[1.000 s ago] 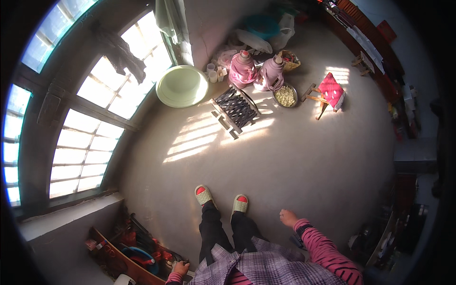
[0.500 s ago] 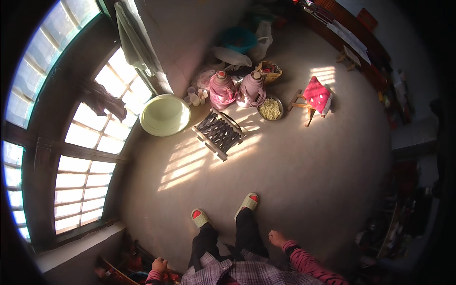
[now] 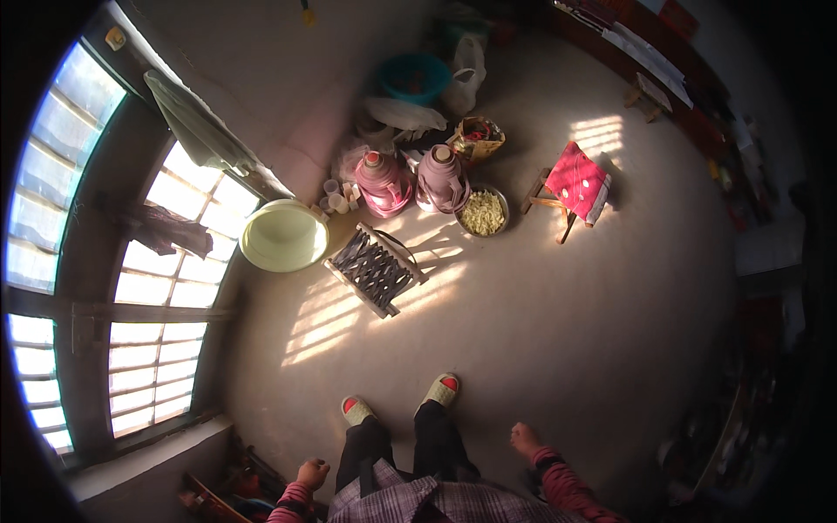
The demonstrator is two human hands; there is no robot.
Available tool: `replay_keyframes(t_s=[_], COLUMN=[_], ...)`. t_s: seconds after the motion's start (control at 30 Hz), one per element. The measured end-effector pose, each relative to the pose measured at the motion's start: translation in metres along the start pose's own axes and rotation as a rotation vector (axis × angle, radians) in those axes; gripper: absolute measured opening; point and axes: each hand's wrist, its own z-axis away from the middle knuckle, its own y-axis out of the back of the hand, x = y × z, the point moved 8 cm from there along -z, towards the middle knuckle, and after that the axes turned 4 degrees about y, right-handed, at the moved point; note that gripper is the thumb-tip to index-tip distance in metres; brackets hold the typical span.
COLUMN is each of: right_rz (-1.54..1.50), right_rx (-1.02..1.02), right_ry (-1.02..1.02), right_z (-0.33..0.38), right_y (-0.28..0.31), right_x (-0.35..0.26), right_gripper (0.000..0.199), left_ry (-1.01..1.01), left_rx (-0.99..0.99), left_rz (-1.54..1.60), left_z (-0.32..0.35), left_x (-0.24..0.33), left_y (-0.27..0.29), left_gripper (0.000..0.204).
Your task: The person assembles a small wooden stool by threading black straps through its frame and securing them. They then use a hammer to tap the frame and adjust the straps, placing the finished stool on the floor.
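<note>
Two bare hands hang at the person's sides, both holding nothing: the left hand [image 3: 311,473] loosely curled above a dark cluttered crate [image 3: 228,488] by the wall, the right hand [image 3: 524,436] half closed over bare concrete floor [image 3: 567,322]. Well ahead sit two pink thermos flasks [image 3: 384,183], a slatted wooden folding stool [image 3: 375,270] and a pale green round plastic basin [image 3: 283,235].

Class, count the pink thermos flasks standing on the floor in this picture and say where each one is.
2. One pink flask stands beside the pale green basin; the other flask is next to the bowl of yellow food.
</note>
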Motion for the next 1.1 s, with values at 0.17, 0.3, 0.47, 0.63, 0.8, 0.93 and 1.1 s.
replay_keyframes(t_s=[0.17,0.3,0.47,0.63,0.8,0.93,1.1], right_rz=[0.21,0.174,0.156,0.021,-0.07,0.034,0.34], right_rx=[-0.076,-0.125,-0.115,-0.147,-0.234,-0.203,-0.113], right_ry=[0.093,0.1,0.08,-0.002,-0.066,0.055,0.178], right_z=[-0.013,-0.024,-0.043,-0.065,-0.073,-0.078,-0.094], right_y=[0.035,0.044,0.061,0.071,0.055,0.078,0.14], right_x=[-0.038,-0.068,-0.112,-0.15,-0.146,-0.134,-0.116], right_gripper=[0.019,0.021,0.022,0.023,0.03,0.021,0.023], left_ry=[0.085,0.066,0.019,0.008,0.098,0.078,0.038], left_rx=[-0.111,-0.187,-0.091,-0.046,-0.008,-0.051,-0.136], left_rz=[0.014,-0.016,0.026,0.017,-0.052,-0.054,-0.04], left_z=[0.008,-0.01,-0.058,-0.092,-0.099,-0.091,-0.061], left_x=[0.01,0.025,0.064,0.082,0.084,0.119,0.204], left_y=[-0.02,-0.019,0.023,0.077,0.096,0.086,0.06], left_gripper=[0.048,0.048,0.047,0.047,0.043,0.045,0.046])
